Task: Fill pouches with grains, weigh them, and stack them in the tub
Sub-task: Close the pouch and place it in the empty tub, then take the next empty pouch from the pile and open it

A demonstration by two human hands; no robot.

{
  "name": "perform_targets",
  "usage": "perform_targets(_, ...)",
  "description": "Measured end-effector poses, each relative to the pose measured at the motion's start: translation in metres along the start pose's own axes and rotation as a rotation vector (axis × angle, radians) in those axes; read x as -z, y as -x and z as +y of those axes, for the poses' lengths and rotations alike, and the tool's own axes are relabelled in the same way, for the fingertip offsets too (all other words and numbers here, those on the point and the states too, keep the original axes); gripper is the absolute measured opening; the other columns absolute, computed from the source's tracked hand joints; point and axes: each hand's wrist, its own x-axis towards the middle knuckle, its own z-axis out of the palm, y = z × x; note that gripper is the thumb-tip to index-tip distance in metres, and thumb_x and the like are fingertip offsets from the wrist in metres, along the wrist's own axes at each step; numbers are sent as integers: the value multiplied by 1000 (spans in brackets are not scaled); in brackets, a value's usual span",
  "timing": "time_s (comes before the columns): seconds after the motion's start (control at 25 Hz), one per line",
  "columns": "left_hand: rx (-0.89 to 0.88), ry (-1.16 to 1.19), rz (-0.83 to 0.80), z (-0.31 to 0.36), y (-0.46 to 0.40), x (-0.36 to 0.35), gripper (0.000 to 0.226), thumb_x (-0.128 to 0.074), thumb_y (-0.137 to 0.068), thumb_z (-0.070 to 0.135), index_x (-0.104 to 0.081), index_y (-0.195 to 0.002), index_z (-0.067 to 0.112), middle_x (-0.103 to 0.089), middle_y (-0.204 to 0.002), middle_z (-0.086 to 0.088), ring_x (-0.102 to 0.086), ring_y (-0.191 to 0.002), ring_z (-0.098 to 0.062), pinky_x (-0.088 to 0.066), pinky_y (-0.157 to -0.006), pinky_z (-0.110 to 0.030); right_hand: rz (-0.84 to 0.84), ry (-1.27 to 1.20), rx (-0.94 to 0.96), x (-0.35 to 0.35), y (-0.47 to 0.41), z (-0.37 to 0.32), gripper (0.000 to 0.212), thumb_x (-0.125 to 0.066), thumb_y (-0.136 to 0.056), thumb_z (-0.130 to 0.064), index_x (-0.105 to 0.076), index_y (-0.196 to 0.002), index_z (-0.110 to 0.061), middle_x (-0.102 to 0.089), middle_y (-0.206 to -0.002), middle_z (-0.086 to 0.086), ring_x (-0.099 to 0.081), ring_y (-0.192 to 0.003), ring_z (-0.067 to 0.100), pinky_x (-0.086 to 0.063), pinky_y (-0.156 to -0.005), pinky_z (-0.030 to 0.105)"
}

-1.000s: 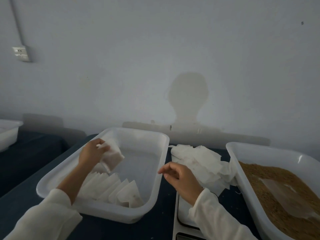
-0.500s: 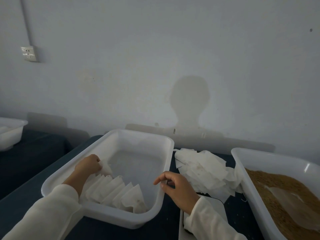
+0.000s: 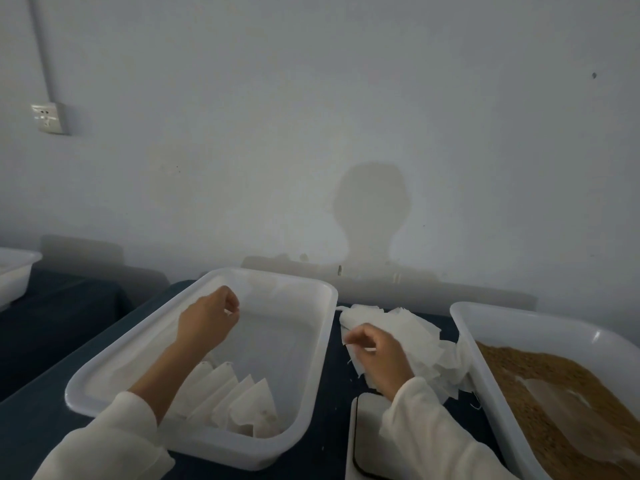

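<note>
A white tub [image 3: 328,308] stands at centre-left, and a row of filled white pouches [image 3: 239,400] leans in its near end. Above the tub's middle hovers my left hand [image 3: 207,323], fingers loosely curled and holding nothing. A heap of empty white pouches [image 3: 408,327] lies between this tub and a second white tub [image 3: 465,329] at the right, which holds brown grains [image 3: 512,368]. My right hand [image 3: 379,355] rests on the heap's near left side and pinches the edge of an empty pouch. The white scale [image 3: 363,434] shows at the bottom, partly under my right sleeve.
A translucent sheet or scoop [image 3: 561,400] lies on the grains. Another white tub [image 3: 14,275] sits on a separate dark table at far left. The tubs stand on a dark tabletop [image 3: 41,420] against a pale wall with a socket [image 3: 50,117].
My left hand set its filled pouch into the row, let go and rose above the tub. My right hand moved from the tub's rim to the heap of empty pouches.
</note>
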Motion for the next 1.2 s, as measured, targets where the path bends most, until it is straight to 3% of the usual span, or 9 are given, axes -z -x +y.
perform_targets(0.16,-33,3,-12,11,8,-7,5,-59,-86,25,-58,-91,27,-62,-91,15,-60,-88,-14,-43,-72,-27,175,573,-227,40,-43,51,21,-54,-92,-17,-53,-113,-20,-55,-122,0,-51,-115,21,-41,-98,35)
perform_targets(0.28,-19,2,-17,8,14,-11,4,-59,-87,27,-58,-91,28,-63,-92,15,-60,-88,-13,-41,-71,-26,-4,842,-350,55,-63,78,46,-62,-87,-37,-42,-125,-22,-47,-132,2,-45,-124,25,-40,-101,38)
perform_targets(0.36,-18,-3,-30,6,18,-15,3,-58,-88,27,-58,-91,28,-63,-92,14,-59,-88,-13,-42,-71,-25,-102,815,-409,54,-68,88,48,-63,-85,-38,-43,-125,-23,-49,-130,2,-49,-120,24,-42,-100,36)
perform_targets(0.48,-7,-2,-56,3,18,-18,2,-58,-89,28,-57,-91,28,-61,-90,14,-59,-89,-13,-45,-75,-26,-111,702,-408,58,-70,91,28,-62,-88,-29,-54,-114,-23,-58,-121,1,-56,-108,21,-45,-94,30)
perform_targets(0.68,0,-9,-90,7,19,-21,5,-60,-88,29,-55,-88,30,-58,-87,16,-55,-84,-10,-41,-72,-24,-256,723,-408,76,-76,84,35,-63,-90,-20,-60,-125,-15,-60,-127,4,-56,-116,20,-39,-98,23)
perform_targets(0.92,-9,25,-74,19,24,-14,6,-58,-89,28,-54,-88,31,-64,-93,15,-58,-85,-9,-43,-72,-25,-163,638,-520,78,-80,78,35,-53,-96,-25,-60,-124,-6,-55,-132,11,-52,-122,27,-39,-101,28)
perform_targets(1.04,-58,90,-59,37,29,-10,7,-57,-90,25,-55,-87,31,-66,-92,14,-60,-84,-9,-48,-76,-27,-71,552,-460,82,-75,76,28,-50,-97,-20,-64,-113,-1,-61,-120,14,-58,-113,29,-41,-97,27)
perform_targets(1.12,-108,176,-59,58,34,-8,8,-58,-90,24,-55,-87,30,-67,-91,13,-61,-83,-8,-48,-74,-27,-74,527,-450,86,-75,73,21,-49,-97,-16,-63,-87,-3,-60,-100,11,-60,-100,26,-42,-90,25)
perform_targets(1.2,-160,291,-77,84,39,-8,9,-58,-92,21,-55,-88,28,-69,-90,12,-62,-82,-8,-50,-75,-27,-108,558,-496,87,-73,72,31,-50,-95,-14,-50,-65,-6,-54,-87,8,-52,-90,22,-41,-83,25)
